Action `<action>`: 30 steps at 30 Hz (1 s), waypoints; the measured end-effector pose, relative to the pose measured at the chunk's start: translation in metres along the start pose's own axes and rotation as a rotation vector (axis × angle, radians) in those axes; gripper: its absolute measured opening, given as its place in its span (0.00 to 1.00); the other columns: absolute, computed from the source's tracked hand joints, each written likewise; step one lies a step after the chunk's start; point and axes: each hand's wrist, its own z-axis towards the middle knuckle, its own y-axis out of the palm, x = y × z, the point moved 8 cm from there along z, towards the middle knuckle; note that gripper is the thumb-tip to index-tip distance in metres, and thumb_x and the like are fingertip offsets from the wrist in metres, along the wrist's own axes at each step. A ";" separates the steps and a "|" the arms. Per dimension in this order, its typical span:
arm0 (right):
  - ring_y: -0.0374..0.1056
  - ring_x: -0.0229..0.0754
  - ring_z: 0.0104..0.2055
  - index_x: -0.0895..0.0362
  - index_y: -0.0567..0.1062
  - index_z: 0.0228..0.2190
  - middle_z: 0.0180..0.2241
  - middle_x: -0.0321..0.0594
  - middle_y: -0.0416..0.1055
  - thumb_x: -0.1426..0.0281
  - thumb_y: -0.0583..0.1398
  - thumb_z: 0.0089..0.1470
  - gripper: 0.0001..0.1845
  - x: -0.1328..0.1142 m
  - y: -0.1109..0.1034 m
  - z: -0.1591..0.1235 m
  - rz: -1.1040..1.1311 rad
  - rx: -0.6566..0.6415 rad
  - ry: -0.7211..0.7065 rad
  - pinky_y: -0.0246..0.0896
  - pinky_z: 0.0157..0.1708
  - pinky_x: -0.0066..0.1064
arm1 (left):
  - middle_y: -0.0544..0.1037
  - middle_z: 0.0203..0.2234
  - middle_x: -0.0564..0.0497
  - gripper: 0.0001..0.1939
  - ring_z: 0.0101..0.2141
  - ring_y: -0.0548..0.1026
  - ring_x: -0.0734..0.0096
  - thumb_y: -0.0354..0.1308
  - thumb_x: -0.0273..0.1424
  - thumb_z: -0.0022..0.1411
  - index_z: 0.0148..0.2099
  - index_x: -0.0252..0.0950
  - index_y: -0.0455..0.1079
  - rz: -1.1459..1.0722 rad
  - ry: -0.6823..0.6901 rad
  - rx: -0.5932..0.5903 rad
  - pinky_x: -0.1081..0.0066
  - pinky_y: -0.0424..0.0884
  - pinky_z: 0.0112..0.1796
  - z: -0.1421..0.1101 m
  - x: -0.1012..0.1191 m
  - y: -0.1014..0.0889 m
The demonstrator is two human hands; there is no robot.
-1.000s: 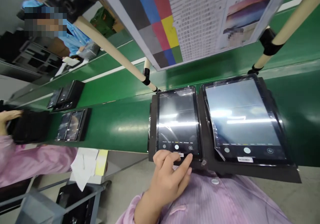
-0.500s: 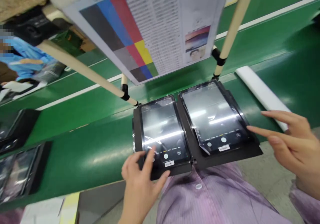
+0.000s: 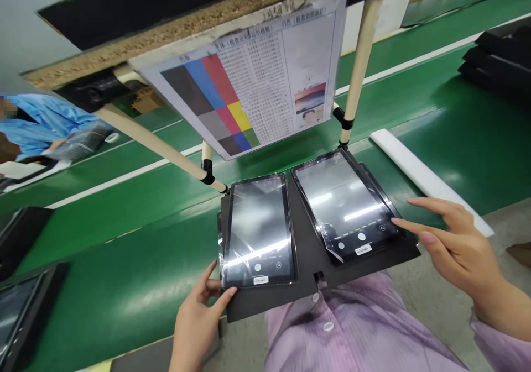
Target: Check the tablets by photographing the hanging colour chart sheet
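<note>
Two tablets lie side by side on a black board (image 3: pixel 302 256), each screen lit with a row of round camera buttons along its lower end. My left hand (image 3: pixel 201 305) holds the lower left corner of the left tablet (image 3: pixel 259 217), thumb at the bottom edge and fingers at the side. Beside the right tablet (image 3: pixel 344 195), my right hand (image 3: pixel 456 245) has its fingers apart, the index fingertip at the right edge of that tablet. Clear film sticks out around both tablets, with a loose flap at the lower left of the right one.
A colour chart sheet (image 3: pixel 249 84) hangs above the tablets from a frame of cream pipes (image 3: pixel 360 68). To the right a white strip (image 3: pixel 427 178) lies on the green belt (image 3: pixel 153 250). More devices (image 3: pixel 25 305) rest at left; a person in blue (image 3: pixel 50 123) sits beyond.
My left hand has moved off the left screen to its lower left corner. The left tablet has turned and shifted left on the board. The view has tilted up.
</note>
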 end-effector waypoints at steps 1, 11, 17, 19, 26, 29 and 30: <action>0.68 0.49 0.49 0.56 0.82 0.38 0.49 0.50 0.70 0.72 0.50 0.66 0.20 -0.001 -0.002 0.001 -0.013 0.008 0.004 0.62 0.47 0.43 | 0.67 0.20 0.59 0.48 0.25 0.71 0.68 0.70 0.56 0.37 0.56 0.32 0.70 -0.071 -0.002 0.015 0.63 0.73 0.38 0.001 0.002 -0.007; 0.72 0.46 0.42 0.54 0.81 0.37 0.43 0.46 0.72 0.70 0.50 0.65 0.18 -0.014 0.000 0.009 -0.030 0.054 -0.051 0.67 0.40 0.39 | 0.76 0.49 0.39 0.40 0.46 0.76 0.50 0.69 0.36 0.34 0.54 0.36 0.68 0.064 0.107 -0.160 0.55 0.72 0.47 0.014 0.029 0.015; 0.72 0.46 0.38 0.46 0.80 0.39 0.41 0.42 0.74 0.65 0.52 0.63 0.16 -0.007 -0.001 0.004 0.039 0.075 -0.027 0.69 0.35 0.39 | 0.81 0.32 0.47 0.24 0.34 0.77 0.59 0.72 0.32 0.34 0.38 0.36 0.73 -0.100 0.023 -0.218 0.65 0.71 0.37 0.018 0.032 0.012; 0.73 0.47 0.38 0.43 0.80 0.44 0.41 0.41 0.74 0.65 0.53 0.64 0.16 -0.005 0.000 0.004 0.073 0.093 -0.011 0.70 0.36 0.40 | 0.80 0.29 0.49 0.26 0.31 0.76 0.64 0.77 0.35 0.30 0.34 0.35 0.74 -0.344 -0.018 -0.276 0.70 0.69 0.34 0.016 0.036 0.011; 0.74 0.45 0.37 0.47 0.81 0.40 0.40 0.41 0.75 0.69 0.54 0.62 0.15 -0.032 0.003 0.028 0.144 0.118 -0.097 0.72 0.34 0.37 | 0.75 0.23 0.56 0.25 0.23 0.71 0.76 0.73 0.51 0.43 0.32 0.36 0.73 -0.817 -0.135 -0.272 0.77 0.69 0.25 0.018 0.054 0.024; 0.74 0.45 0.40 0.51 0.81 0.39 0.41 0.42 0.75 0.67 0.54 0.63 0.15 -0.054 0.014 0.040 0.229 0.128 -0.141 0.73 0.38 0.36 | 0.78 0.25 0.56 0.19 0.22 0.73 0.75 0.72 0.41 0.49 0.40 0.37 0.75 -0.882 -0.159 -0.263 0.76 0.70 0.24 0.017 0.060 0.030; 0.73 0.44 0.41 0.50 0.81 0.40 0.42 0.42 0.75 0.66 0.53 0.64 0.15 -0.061 0.020 0.044 0.270 0.115 -0.137 0.73 0.40 0.36 | 0.79 0.27 0.54 0.19 0.23 0.74 0.74 0.72 0.38 0.50 0.43 0.37 0.76 -0.904 -0.163 -0.263 0.76 0.70 0.24 0.016 0.063 0.031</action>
